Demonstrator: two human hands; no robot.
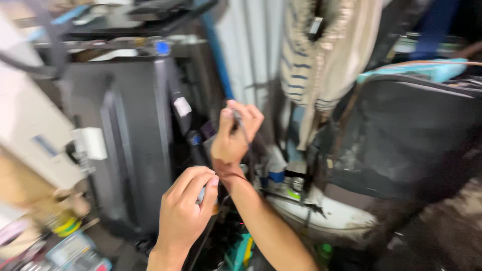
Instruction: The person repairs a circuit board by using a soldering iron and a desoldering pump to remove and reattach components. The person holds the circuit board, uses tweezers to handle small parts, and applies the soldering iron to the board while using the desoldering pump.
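Observation:
My right hand (235, 134) is raised in the middle of the view, its fingers pinched on a thin dark tool (239, 123) that points down from the fingertips. Lower and to the left, my left hand (185, 211) is closed around a small pale object (202, 193) that is mostly hidden by the fingers. The two hands are close but apart. The picture is blurred, so I cannot tell what kind of tool or object each is.
A dark grey metal cabinet (125, 135) stands at the left with a white box (91, 143) on its side. Striped cloth (306, 60) hangs at the top centre. A black seat-like mass (406, 135) fills the right. A white rounded part (326, 213) lies below.

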